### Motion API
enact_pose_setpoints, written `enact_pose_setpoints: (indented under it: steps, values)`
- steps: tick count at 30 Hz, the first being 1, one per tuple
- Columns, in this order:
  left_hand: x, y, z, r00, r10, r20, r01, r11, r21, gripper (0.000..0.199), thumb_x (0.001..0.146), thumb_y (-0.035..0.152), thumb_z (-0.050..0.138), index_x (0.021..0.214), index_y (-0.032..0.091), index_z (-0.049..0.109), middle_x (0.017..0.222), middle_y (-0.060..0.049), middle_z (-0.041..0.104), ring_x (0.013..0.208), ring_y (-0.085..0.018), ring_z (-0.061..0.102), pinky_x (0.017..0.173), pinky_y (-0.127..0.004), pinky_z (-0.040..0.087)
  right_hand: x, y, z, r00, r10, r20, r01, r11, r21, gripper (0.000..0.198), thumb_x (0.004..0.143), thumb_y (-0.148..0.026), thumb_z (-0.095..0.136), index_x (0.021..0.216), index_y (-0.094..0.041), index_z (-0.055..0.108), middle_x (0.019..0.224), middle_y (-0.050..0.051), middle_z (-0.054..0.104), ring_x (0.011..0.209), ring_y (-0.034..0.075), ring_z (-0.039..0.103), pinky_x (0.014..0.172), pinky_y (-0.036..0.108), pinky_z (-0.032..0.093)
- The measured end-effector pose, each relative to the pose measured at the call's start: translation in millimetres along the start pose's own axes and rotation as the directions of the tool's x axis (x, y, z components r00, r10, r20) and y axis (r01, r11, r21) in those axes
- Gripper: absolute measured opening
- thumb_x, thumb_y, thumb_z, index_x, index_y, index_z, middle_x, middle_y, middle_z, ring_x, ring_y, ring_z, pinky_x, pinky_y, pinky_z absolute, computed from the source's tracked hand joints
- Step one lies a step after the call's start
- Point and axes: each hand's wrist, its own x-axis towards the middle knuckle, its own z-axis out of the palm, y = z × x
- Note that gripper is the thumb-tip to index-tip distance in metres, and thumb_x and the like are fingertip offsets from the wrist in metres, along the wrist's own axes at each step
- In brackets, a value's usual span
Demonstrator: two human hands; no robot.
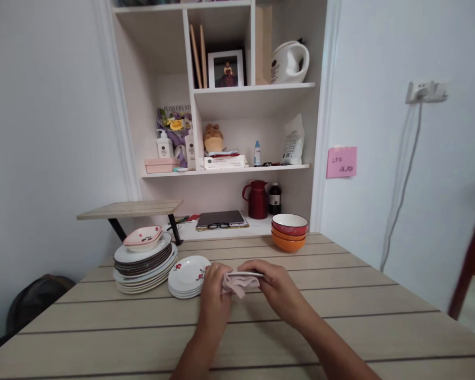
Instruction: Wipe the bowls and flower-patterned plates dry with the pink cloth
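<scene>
Just above the table, a small plate [247, 274] is held between my two hands and seen nearly edge-on. My left hand [214, 289] is closed at its left side, gripping a pale pink cloth [241, 285] that hangs bunched under the plate. My right hand [280, 290] pinches the right edge, fingers above and thumb below. Partly behind my left hand sits a short stack of small white plates [188, 274] with red flowers. Left of that rises a taller stack of plates [144, 266], topped by pinkish square bowls [143, 238].
Stacked red and orange bowls [288, 240] stand at the table's back right. A small raised wooden shelf [130, 209] overhangs the back left of the slatted table [340, 338]. Behind are a laptop [220, 218], glasses, a red jug [257, 200] and a dark bottle [275, 199].
</scene>
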Motion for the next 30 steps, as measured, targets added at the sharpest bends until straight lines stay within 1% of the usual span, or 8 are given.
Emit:
enact_pose_setpoints:
  steps: [3,7,12,14,19,24,27,30]
  values:
    - [1,4,2,0.984,-0.172,-0.042,0.162,0.972,-0.172,0.019,0.072,0.016,0.05,0.085,0.022,0.062,0.083,-0.003,0.064,0.083,-0.021,0.058,0.076,-0.032,0.045,1,1,1,0.987,0.155,-0.039,-0.147,0.975,0.166,0.023,0.082,-0.024,0.058,0.1,-0.023,0.072,0.09,0.003,0.072,0.084,0.02,0.062,0.076,0.031,0.047]
    - [3,6,6,0.907,-0.419,-0.043,0.37,0.841,-0.395,0.022,0.073,0.02,0.056,0.093,0.02,0.064,0.086,-0.002,0.069,0.081,-0.017,0.063,0.074,-0.028,0.048,0,6,12,0.941,0.33,-0.069,-0.281,0.88,0.382,0.027,0.078,-0.034,0.066,0.1,-0.021,0.072,0.078,0.0,0.068,0.064,0.015,0.051,0.06,0.026,0.038]
    - [3,6,9,0.77,-0.638,0.001,0.494,0.595,-0.634,0.032,0.073,0.029,0.069,0.104,0.02,0.063,0.091,-0.002,0.073,0.079,-0.016,0.069,0.073,-0.027,0.053,-1,16,27,0.9,0.409,-0.151,-0.256,0.775,0.578,0.038,0.07,-0.04,0.075,0.101,-0.018,0.071,0.067,-0.002,0.061,0.059,0.013,0.045,0.057,0.025,0.034]
    - [2,6,11,0.741,-0.671,0.01,0.495,0.536,-0.684,0.036,0.072,0.028,0.072,0.105,0.02,0.062,0.094,-0.003,0.074,0.08,-0.015,0.071,0.074,-0.027,0.054,-1,18,30,0.889,0.428,-0.162,-0.242,0.74,0.627,0.041,0.068,-0.041,0.077,0.101,-0.018,0.071,0.066,-0.002,0.061,0.058,0.014,0.045,0.056,0.025,0.034]
    - [2,6,19,0.733,-0.679,0.019,0.455,0.47,-0.757,0.037,0.071,0.032,0.075,0.105,0.021,0.062,0.097,-0.003,0.074,0.084,-0.017,0.072,0.077,-0.029,0.056,-3,14,36,0.876,0.457,-0.157,-0.194,0.631,0.751,0.04,0.07,-0.037,0.078,0.106,-0.023,0.068,0.073,-0.001,0.067,0.063,0.016,0.056,0.061,0.027,0.042]
    - [-1,10,27,0.74,-0.672,0.041,0.414,0.406,-0.815,0.044,0.068,0.033,0.078,0.108,0.022,0.061,0.105,-0.006,0.074,0.097,-0.021,0.071,0.085,-0.033,0.056,-2,11,40,0.846,0.491,-0.206,-0.143,0.583,0.8,0.038,0.07,-0.036,0.08,0.103,-0.025,0.066,0.087,0.002,0.073,0.074,0.02,0.065,0.068,0.031,0.05]
    - [-3,12,32,0.757,-0.65,0.068,0.411,0.393,-0.823,0.048,0.068,0.034,0.078,0.111,0.022,0.06,0.107,-0.006,0.073,0.1,-0.022,0.07,0.087,-0.032,0.055,-2,11,37,0.842,0.49,-0.225,-0.113,0.569,0.815,0.039,0.071,-0.035,0.079,0.106,-0.026,0.065,0.094,0.001,0.074,0.079,0.02,0.066,0.071,0.032,0.051]
    - [-6,14,33,0.755,-0.653,0.06,0.428,0.421,-0.8,0.045,0.07,0.032,0.075,0.111,0.021,0.06,0.105,-0.006,0.073,0.098,-0.021,0.069,0.085,-0.031,0.054,-2,9,26,0.868,0.457,-0.195,-0.148,0.613,0.776,0.038,0.072,-0.034,0.078,0.106,-0.024,0.064,0.09,0.002,0.072,0.075,0.019,0.064,0.067,0.03,0.049]
